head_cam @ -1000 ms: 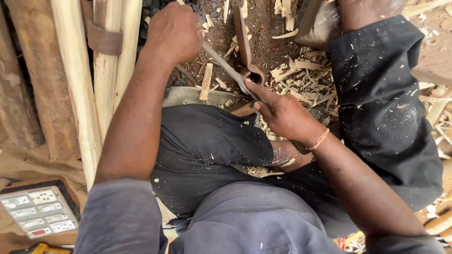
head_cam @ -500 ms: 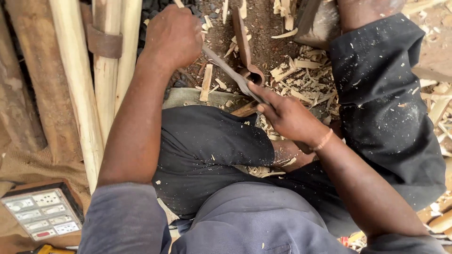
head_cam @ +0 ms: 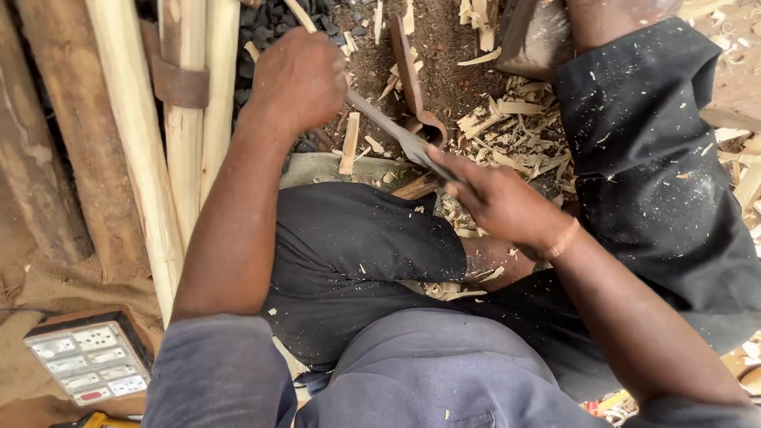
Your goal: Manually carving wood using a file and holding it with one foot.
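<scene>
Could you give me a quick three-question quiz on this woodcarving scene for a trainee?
1. True or false: both hands grip the long metal blade.
2. Which hand is at the end of the blade nearer the pale wooden poles: A) left hand, B) right hand?
3. What litters the ground around the brown carved wooden piece?

Key
1. True: one hand is closed at each end.
2. A, the left hand.
3. Pale wood shavings and chips.
</scene>
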